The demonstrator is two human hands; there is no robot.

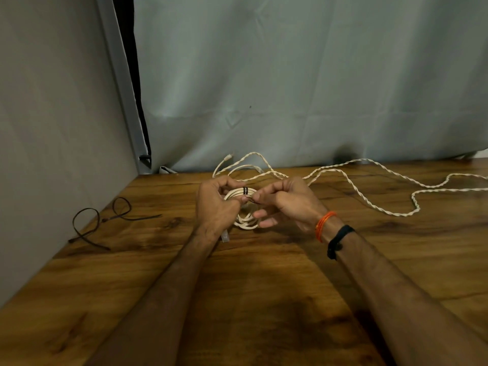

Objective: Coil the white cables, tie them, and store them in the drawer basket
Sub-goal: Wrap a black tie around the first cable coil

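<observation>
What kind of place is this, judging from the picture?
Probably a makeshift recording corner indoors: a wooden table stands against a hung grey cloth backdrop, with loose white cables and dark ties lying on it.

Nothing readable is showing anywhere: no text, label, brand, number or sign.
</observation>
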